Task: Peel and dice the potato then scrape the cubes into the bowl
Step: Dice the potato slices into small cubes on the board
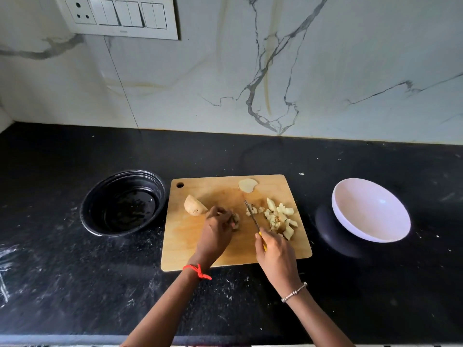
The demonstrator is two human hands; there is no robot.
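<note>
Left hand (216, 230): curling fingertips onto a small pale potato piece (236, 219) mid-way across the pale wooden cutting board (190, 244), pinning it.
Right hand (274, 254): wrapping round the yellow handle of a slim steel knife (251, 216).
Knife axis: running near-right to far-left, tip pointing away.
Piece axis: mostly hiding under fingers, possibly lying crosswise to the blade.
Risk: blade skidding into fingertips sitting just beside it; pale diced pile (280, 220) spilling short of the white round bowl (370, 211), standing apart from the board.

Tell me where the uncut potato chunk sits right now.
In the head view, the potato chunk lies on the left part of the cutting board, just beyond the left hand and right of the black bowl.
</note>
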